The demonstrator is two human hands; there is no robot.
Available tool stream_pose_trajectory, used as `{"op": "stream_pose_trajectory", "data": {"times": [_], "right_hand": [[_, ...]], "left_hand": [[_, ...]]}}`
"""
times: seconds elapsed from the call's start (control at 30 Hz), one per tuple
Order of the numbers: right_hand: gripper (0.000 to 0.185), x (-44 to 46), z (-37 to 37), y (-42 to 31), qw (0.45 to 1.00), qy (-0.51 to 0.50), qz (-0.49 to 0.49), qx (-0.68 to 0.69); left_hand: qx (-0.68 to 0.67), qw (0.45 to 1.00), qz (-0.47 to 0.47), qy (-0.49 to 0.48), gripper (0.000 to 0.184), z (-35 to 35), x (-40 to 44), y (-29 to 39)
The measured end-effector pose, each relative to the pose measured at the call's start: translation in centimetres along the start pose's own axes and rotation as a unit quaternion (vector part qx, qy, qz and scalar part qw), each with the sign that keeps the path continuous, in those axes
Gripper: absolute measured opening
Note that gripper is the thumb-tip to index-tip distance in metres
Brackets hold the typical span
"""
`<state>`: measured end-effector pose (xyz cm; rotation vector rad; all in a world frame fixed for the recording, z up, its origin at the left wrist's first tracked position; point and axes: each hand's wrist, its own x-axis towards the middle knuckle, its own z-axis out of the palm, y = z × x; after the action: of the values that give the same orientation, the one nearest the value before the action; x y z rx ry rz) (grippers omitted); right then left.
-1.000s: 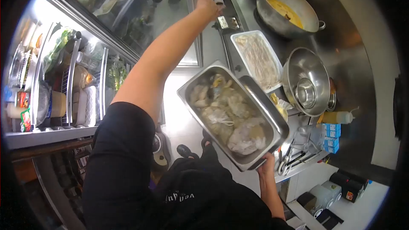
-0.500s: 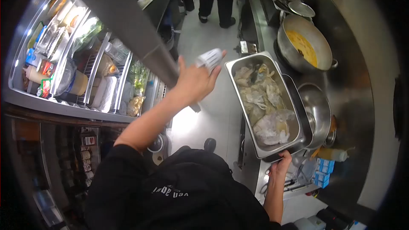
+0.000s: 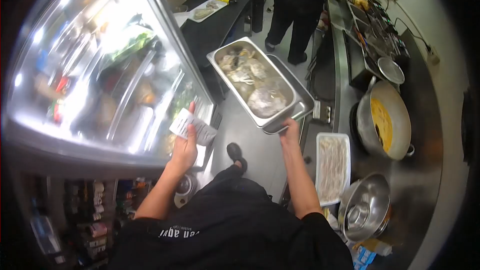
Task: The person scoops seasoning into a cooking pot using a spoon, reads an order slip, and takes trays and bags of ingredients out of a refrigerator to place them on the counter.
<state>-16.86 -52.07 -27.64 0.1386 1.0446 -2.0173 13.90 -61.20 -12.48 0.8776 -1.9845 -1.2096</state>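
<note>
My right hand (image 3: 290, 132) grips the near end of a steel food pan (image 3: 232, 84), its fingers closed at the rim. The pan holds pale, wet pieces of what looks like raw meat or seafood (image 3: 267, 101) in cloudy liquid. Under it, and offset to the right, sits a second steel pan (image 3: 304, 101). Both are held over the aisle floor. In my left hand (image 3: 184, 151) is a white printed paper slip (image 3: 192, 126), pinched by thumb and fingers. That hand is close to the lower edge of the glass fridge door (image 3: 172, 45), which covers lit shelves.
On the right counter are a white tray (image 3: 333, 170) of pale strips, a steel bowl (image 3: 377, 190) and a wide pan (image 3: 400, 105) with yellow food. A person in black (image 3: 300, 5) stands ahead in the aisle. A dark worktop (image 3: 235, 7) is beyond the fridge.
The glass door has swung across the fridge shelves. My left hand came down and back with the slip. The pans moved left off the counter, uncovering the white tray.
</note>
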Motion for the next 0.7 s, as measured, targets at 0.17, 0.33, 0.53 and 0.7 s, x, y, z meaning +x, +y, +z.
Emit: {"op": "stream_pose_trajectory", "data": {"times": [0.17,0.33,0.53,0.7], "right_hand": [[0.005,15.3,5.7,4.8,0.996,-0.052,0.033,-0.069],[0.028,23.3,13.7,8.0,0.989,-0.043,0.117,-0.077],[0.027,34.2,15.2,13.4,0.976,-0.081,0.157,-0.131],[0.034,39.4,17.1,10.6,0.927,-0.158,0.266,-0.214]], "left_hand": [[-0.015,0.999,-0.045,0.007,0.056,-0.1,10.0,-4.1],[0.109,0.992,-0.066,0.003,0.058,-0.2,18.3,-7.3],[0.118,0.989,-0.086,0.001,0.054,0.4,25.5,-7.9],[0.103,0.976,-0.173,0.082,0.051,3.1,30.2,-7.2]]}}
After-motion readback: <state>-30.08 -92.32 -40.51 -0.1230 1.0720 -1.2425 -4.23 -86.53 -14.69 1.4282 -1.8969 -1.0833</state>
